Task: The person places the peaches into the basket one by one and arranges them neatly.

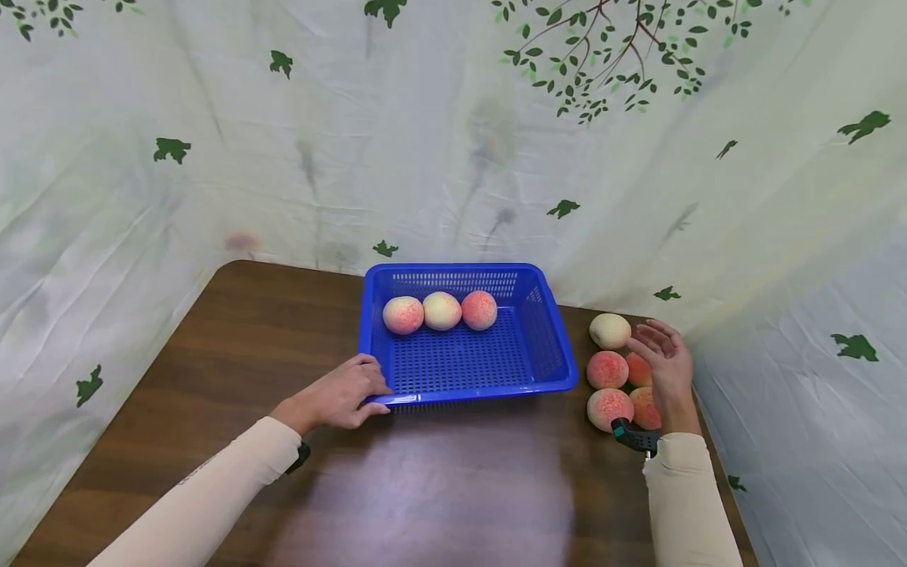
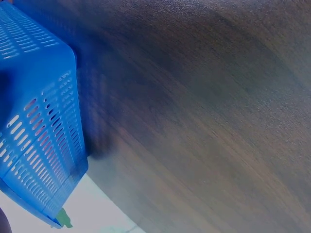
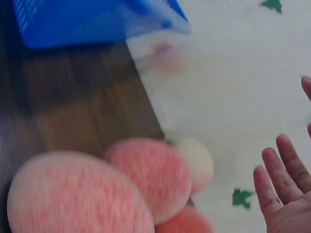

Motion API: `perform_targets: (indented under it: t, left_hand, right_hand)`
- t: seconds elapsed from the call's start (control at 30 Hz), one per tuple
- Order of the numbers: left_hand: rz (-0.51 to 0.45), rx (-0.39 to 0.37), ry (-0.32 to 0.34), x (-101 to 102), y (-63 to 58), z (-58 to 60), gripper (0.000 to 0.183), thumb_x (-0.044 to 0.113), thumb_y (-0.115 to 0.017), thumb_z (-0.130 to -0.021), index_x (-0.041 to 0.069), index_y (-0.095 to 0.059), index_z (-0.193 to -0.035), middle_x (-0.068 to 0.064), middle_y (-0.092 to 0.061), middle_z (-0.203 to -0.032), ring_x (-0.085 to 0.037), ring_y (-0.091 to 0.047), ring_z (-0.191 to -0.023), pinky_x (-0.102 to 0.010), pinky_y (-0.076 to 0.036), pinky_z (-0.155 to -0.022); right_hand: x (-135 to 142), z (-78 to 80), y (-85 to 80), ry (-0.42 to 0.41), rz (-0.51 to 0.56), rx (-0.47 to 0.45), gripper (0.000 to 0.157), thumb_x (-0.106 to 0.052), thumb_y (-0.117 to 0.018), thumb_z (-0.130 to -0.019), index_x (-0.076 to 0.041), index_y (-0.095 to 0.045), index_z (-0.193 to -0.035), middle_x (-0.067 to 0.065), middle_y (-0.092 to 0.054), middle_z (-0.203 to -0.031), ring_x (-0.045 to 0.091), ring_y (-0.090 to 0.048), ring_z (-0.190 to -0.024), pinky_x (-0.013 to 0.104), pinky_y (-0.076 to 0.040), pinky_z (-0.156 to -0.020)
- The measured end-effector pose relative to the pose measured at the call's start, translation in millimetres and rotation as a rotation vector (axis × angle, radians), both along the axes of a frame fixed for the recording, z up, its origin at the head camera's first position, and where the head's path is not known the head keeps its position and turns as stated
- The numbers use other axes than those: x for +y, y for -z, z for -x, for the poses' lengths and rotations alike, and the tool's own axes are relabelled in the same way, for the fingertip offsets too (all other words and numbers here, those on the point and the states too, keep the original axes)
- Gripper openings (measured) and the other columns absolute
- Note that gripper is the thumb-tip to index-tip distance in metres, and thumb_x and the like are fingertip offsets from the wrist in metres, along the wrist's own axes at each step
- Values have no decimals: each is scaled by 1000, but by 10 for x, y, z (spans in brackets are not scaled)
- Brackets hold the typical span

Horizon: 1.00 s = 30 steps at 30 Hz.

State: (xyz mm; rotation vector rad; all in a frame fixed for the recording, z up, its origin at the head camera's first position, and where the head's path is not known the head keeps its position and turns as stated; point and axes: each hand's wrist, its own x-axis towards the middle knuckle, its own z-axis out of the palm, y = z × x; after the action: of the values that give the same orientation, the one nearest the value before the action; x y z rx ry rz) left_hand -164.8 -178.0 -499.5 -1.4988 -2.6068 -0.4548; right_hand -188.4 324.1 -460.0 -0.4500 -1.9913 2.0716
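My left hand (image 1: 347, 391) grips the front left corner of a blue plastic basket (image 1: 482, 391), its fingers over the rim and thumb in front. In the left wrist view the slotted side of the basket (image 2: 43, 141) fills the left part. Inside, three peaches lie in a row along the back: a pink and cream peach (image 1: 403, 315), a pale peach (image 1: 442, 311) and a pinker peach (image 1: 479, 310). My right hand (image 1: 669, 366), fingers loosely bent and holding nothing, hovers beside a pale peach (image 1: 610, 331) and over the right edge of a group of several peaches (image 1: 607, 369).
Everything stands on a brown wooden table (image 1: 283, 331). A white curtain (image 1: 425, 157) with printed leaves hangs behind the table and along both sides. A dark band with a small device (image 1: 634, 435) sits on my right wrist.
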Motion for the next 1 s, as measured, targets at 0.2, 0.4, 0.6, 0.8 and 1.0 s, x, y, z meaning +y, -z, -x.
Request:
perform_targets:
  t: [0.2,0.4,0.6,0.8,1.0]
  left_hand:
    - [5,-5,-2,-17,-8,-17,22,23,-68,-86,4,-74,-96,-1,-71,-87,-18,-59,-82,-45,-42,-92]
    - [-7,0,3,-11,-9,-14,21,22,-69,-85,5,-74,-95,-1,-71,-86,-17,-59,-81,-45,-42,-92]
    - [-12,5,7,4,-2,5,20,22,-70,-84,5,-74,-95,0,-71,-86,-17,-58,-82,-44,-42,-91]
    - [8,-13,4,6,-6,8,23,24,-68,-87,5,-74,-97,-1,-72,-88,-18,-59,-83,-44,-42,-92]
    - [33,-44,-15,5,-21,3,25,27,-66,-88,6,-74,-99,-1,-72,-90,-18,-59,-85,-44,-41,-95]
  right_hand:
    - [178,-85,113,48,29,26,53,-3,-72,-83,-5,-49,-132,3,-57,-120,15,-52,-113,13,-48,-82]
    - [343,-243,247,119,-49,-68,55,-11,-73,-84,-11,-50,-134,-1,-55,-126,23,-41,-131,18,-40,-100]
    - [494,-388,438,160,-113,-115,51,-7,-72,-85,-11,-52,-132,0,-54,-126,19,-45,-122,15,-43,-92]
    - [534,-476,595,158,-146,-141,52,-7,-74,-84,-7,-52,-131,5,-52,-126,16,-47,-113,9,-47,-73]
    - [562,-549,712,137,-253,-273,59,-23,-72,-87,-12,-47,-139,8,-46,-139,20,-40,-126,21,-39,-101]
